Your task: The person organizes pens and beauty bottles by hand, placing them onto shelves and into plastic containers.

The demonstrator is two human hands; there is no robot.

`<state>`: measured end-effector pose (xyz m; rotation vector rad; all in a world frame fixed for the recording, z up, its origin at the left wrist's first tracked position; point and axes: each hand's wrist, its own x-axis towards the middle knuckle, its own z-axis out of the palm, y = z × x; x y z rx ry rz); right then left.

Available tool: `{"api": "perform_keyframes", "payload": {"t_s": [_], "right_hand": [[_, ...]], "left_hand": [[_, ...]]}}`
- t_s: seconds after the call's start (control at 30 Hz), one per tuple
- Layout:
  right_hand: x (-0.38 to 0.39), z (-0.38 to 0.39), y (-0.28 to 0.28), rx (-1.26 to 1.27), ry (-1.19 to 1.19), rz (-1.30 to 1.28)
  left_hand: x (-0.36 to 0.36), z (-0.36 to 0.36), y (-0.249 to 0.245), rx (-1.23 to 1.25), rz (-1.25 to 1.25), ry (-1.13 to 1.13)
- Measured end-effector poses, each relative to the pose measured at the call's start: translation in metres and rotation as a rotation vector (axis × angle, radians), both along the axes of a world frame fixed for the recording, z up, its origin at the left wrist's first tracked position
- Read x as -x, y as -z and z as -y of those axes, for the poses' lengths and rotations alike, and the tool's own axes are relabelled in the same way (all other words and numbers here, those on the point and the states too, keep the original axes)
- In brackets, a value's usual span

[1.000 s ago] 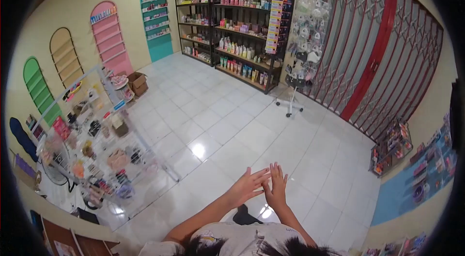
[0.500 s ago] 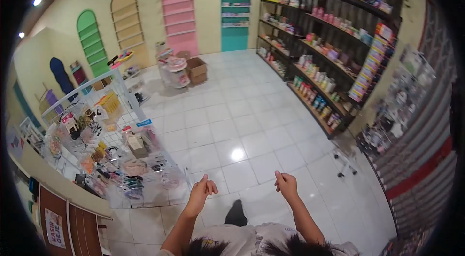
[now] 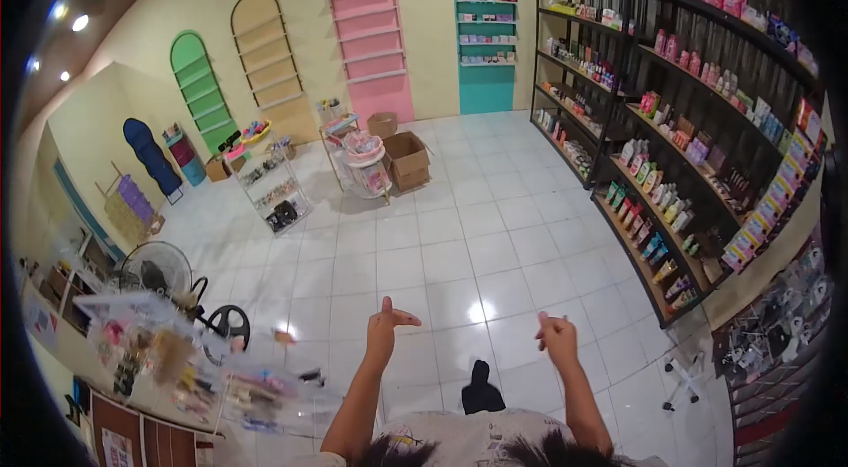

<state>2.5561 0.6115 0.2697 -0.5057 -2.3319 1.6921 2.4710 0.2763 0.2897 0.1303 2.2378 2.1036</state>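
Note:
My left hand [image 3: 385, 327] is held out over the tiled floor [image 3: 442, 277], thumb up and index finger stretched to the right, with nothing in it. Across from it, my right hand [image 3: 558, 339] is also empty; its thumb points up and its fingers are loosely bent but apart. Neither hand touches anything. Between and below them a dark-covered foot [image 3: 481, 386] shows on the tiles. Nearest my left hand is a rack of small packaged goods [image 3: 168, 343], blurred, to the left.
Black shelves [image 3: 609, 189] of bottles and boxes line the right side. A white wheeled base [image 3: 685, 379] stands near their lower end. Ahead are a cardboard box [image 3: 408, 159], a round display stand [image 3: 364, 168] and a small white rack [image 3: 272, 193]. A fan [image 3: 155, 268] stands left.
The view has shifted left and forward; the goods rack has slid down-left, uncovering the fan and small white rack. My left index finger has stretched out. Both hands stay empty.

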Motion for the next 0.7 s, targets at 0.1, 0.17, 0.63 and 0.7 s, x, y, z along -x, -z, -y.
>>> {"api": "perform_keyframes", "payload": {"t_s": [0.1, 0.17, 0.63, 0.7], "right_hand": [[0.085, -0.039, 0.027, 0.123, 0.032, 0.026], [0.156, -0.044, 0.039, 0.154, -0.074, 0.005], [0.596, -0.046, 0.015, -0.17, -0.377, -0.021], [0.659, -0.042, 0.038, -0.106, -0.38, -0.132]], "left_hand": [[0.083, -0.03, 0.02, -0.01, 0.064, 0.027], [0.134, -0.065, 0.018, -0.084, 0.13, 0.081], [0.488, -0.1, 0.05, 0.038, -0.058, -0.229], [0.553, -0.133, 0.07, -0.005, -0.06, -0.213]]}}
